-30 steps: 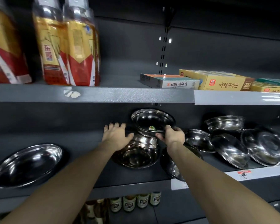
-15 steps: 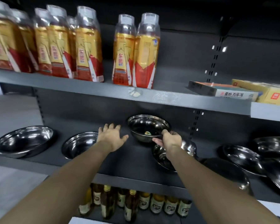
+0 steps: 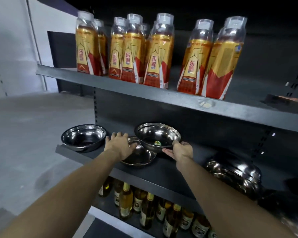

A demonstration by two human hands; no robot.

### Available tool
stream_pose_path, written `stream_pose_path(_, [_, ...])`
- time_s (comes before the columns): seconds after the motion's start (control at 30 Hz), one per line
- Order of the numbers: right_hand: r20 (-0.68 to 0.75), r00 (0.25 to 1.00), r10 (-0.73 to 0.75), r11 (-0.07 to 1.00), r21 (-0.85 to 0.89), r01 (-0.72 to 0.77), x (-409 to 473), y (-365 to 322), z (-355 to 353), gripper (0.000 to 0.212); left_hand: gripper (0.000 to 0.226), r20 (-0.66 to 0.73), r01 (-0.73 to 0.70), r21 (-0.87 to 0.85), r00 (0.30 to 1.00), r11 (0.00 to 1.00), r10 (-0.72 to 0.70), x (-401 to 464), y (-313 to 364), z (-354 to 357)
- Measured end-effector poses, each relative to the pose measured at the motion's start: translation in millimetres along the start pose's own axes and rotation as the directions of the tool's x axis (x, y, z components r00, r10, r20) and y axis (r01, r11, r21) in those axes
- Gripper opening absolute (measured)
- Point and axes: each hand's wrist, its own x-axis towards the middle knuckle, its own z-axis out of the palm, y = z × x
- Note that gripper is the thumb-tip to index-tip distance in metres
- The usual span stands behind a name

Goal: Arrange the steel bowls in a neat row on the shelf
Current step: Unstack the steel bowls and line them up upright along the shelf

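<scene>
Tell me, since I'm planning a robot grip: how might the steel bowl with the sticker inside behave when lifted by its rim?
The sticker bowl looks thin polished steel, so probably light, rigid and slippery. The right hand pinches only its near rim and it sits tilted, so it may swing or slip.

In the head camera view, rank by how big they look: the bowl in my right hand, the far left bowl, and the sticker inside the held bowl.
1. Held bowl and far left bowl: they look about alike, and the tilt leaves it unsure.
2. Sticker: by far the smallest.

Two bare forearms; left hand (image 3: pixel 119 146); right hand (image 3: pixel 182 150)
</scene>
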Motion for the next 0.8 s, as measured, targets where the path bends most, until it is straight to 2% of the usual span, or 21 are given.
stream_pose_path(0.23, [0.056,0.998,0.034,0.996,-0.081,-0.029,-2.3,27.1,40.1,0.036,0.071,0.004,0.052,0.021,0.999,0.998,-0.052,-3.9,-45.0,-4.8])
stream_pose_path(0.47, [0.080,0.992,0.093,0.982,-0.172,-0.078,-6.3,55.2,56.2,0.032,0.074,0.036,0.094,0.008,0.995,0.996,-0.094,-5.8,-63.7,-1.7])
stream_pose_path(0.8, [0.059,0.997,0.046,0.964,-0.264,-0.029,-0.9,66.6,60.4,0.019,0.073,0.060,0.107,0.034,0.992,0.994,-0.108,-6.4,-64.6,0.7])
